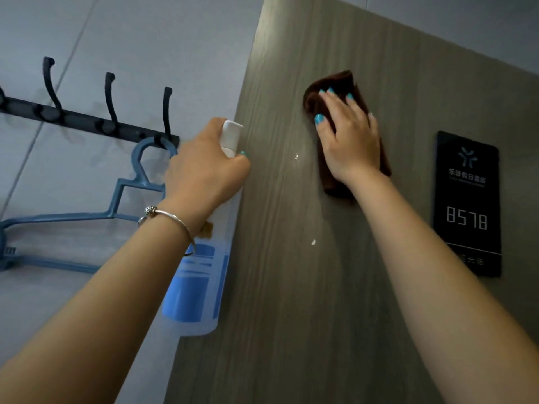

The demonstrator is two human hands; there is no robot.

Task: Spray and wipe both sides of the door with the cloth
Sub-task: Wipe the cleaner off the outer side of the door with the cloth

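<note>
Translucent plastic sits nearest us: the spray bottle (198,284) hangs in our left hand (201,173), whose fingers are curled round its white head at the door's edge, nozzle facing the panel. We judge the bottle light and fairly stiff, its blue-labelled body smooth enough to slip if wet, so the neck under the trigger is the sound place to grip it, as we do now. How much liquid it holds we cannot tell, since the wrist and a silver bracelet (172,217) cover its upper part. A little further off, our right hand (350,138) lies flat, fingers straight, pressing the brown cloth (329,91) against the grey wood-grain door (291,287); the two hands are well apart. The cloth looks soft and limp, so it will bunch unless the whole palm pins it, and most of it is hidden beneath the hand. Between the hands a few wet droplets (296,156) glisten on the panel, and a white fleck shows lower down; this side seems only partly wiped, and the door's other face is out of sight. Right of the cloth a black number plate (466,202) is fixed to the door, its small print too fine to read. Farthest, on the tiled wall, a dark hook rail (81,118) carries a blue hanger (87,211), cut off at the left.
</note>
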